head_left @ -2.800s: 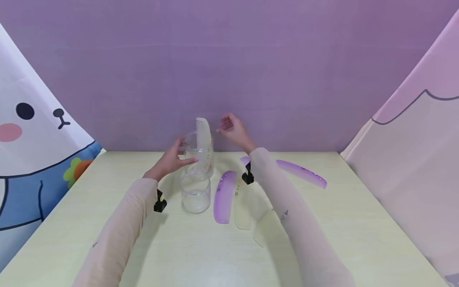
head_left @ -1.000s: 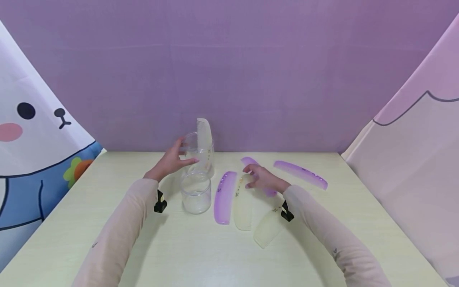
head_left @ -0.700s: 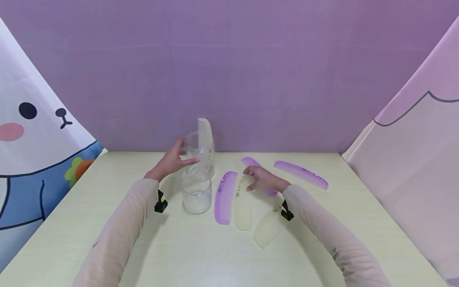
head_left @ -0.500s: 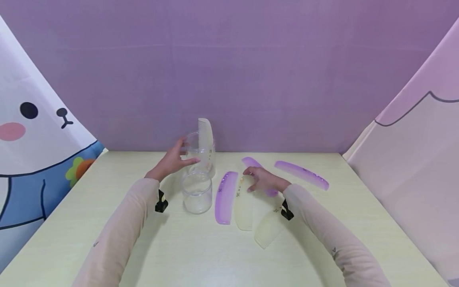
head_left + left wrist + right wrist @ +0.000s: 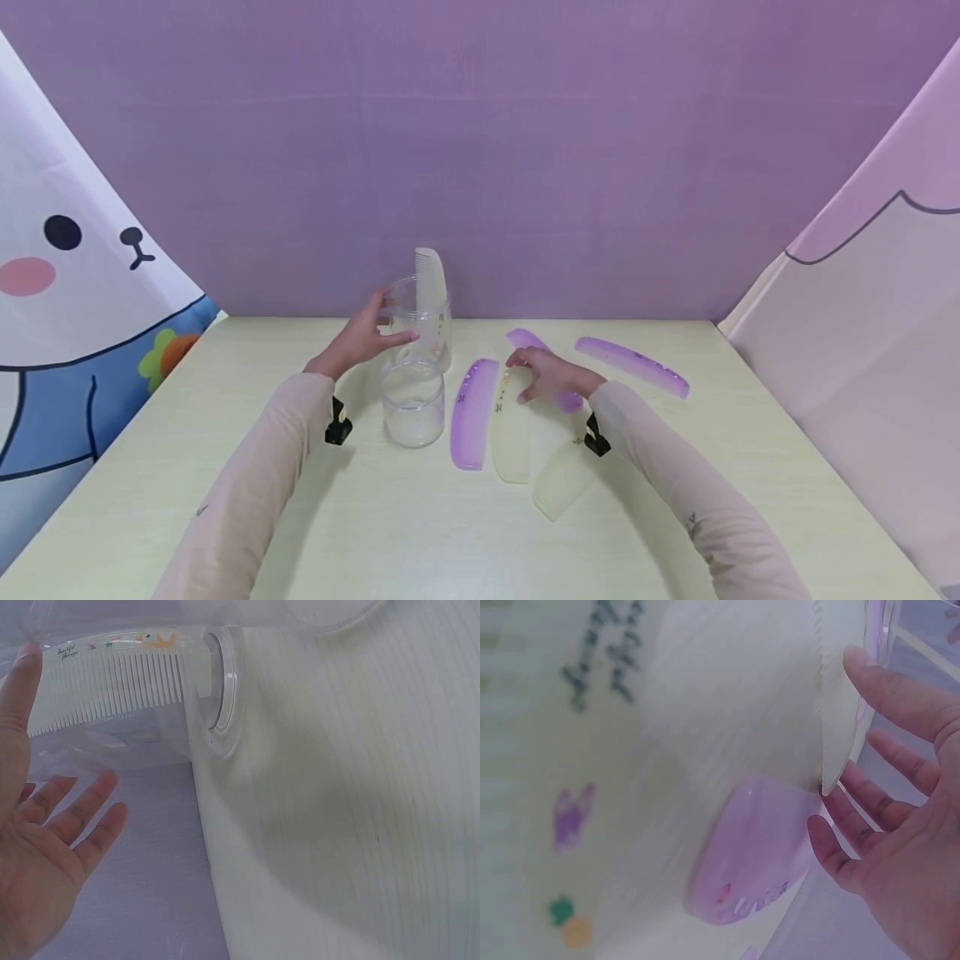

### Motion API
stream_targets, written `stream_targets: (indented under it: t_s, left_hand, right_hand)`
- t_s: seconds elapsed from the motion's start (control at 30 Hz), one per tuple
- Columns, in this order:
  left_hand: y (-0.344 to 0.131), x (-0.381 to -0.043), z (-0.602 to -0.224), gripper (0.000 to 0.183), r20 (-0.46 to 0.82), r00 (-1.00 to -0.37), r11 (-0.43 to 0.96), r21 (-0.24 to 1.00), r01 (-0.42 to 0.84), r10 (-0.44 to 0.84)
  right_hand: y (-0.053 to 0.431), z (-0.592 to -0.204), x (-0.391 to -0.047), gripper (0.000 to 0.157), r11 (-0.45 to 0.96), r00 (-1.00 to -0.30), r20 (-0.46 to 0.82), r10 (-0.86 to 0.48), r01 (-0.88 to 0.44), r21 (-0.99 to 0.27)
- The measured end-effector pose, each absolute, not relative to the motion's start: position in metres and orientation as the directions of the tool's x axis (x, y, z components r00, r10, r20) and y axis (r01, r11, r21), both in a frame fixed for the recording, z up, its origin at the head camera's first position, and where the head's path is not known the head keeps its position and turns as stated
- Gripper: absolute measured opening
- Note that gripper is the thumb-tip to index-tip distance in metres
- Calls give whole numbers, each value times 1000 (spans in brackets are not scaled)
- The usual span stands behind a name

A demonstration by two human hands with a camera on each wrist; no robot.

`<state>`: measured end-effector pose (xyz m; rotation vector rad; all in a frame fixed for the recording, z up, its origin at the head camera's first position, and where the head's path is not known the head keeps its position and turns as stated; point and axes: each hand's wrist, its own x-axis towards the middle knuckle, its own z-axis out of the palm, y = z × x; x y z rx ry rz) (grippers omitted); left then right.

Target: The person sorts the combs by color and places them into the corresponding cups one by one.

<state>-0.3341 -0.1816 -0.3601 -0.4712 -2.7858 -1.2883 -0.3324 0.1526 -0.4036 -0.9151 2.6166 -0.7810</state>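
Note:
My left hand (image 5: 362, 335) holds a tall clear jar (image 5: 442, 333), fingers on its far side and thumb across the front. Inside that jar a cream comb (image 5: 431, 283) stands upright, its top above the rim; the left wrist view shows its teeth and printing through the plastic. My right hand (image 5: 551, 372) is at the far end of a second cream comb (image 5: 512, 442) lying on the table. In the right wrist view its thumb and slightly bent fingers (image 5: 825, 840) are spread about that comb (image 5: 838, 712), right at its edge and tip.
A shorter clear jar (image 5: 413, 417) stands before the tall one. Left of the right hand lies a purple comb (image 5: 472, 417); another purple comb (image 5: 527, 337) is partly beneath the hand. A third purple comb (image 5: 633, 365) lies farther right, and a cream comb (image 5: 561, 483) nearer me.
My right hand has come from beside the tall jar, above the table, down to the cream comb and has barely shifted over the last second. The left hand has stayed on the jar.

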Motion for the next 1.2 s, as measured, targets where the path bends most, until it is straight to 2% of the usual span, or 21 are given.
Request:
stream_targets:
  t_s: [0.33,0.73,1.2]
  left_hand:
    - [-182,-335,-360,102,128,-960,612,747,259,251]
    - [-182,-335,-360,101,151,-954,611,740,282,258]
    - [-182,-332,-359,100,152,-953,613,736,287,264]
  right_hand:
    - [153,-402,-333,64,655,-755,-76,-651,-508,-559]
    - [152,-402,-335,66,643,-747,-43,-663,-540,-542]
    - [154,-392,-333,67,600,-741,-69,-668,-481,-639]
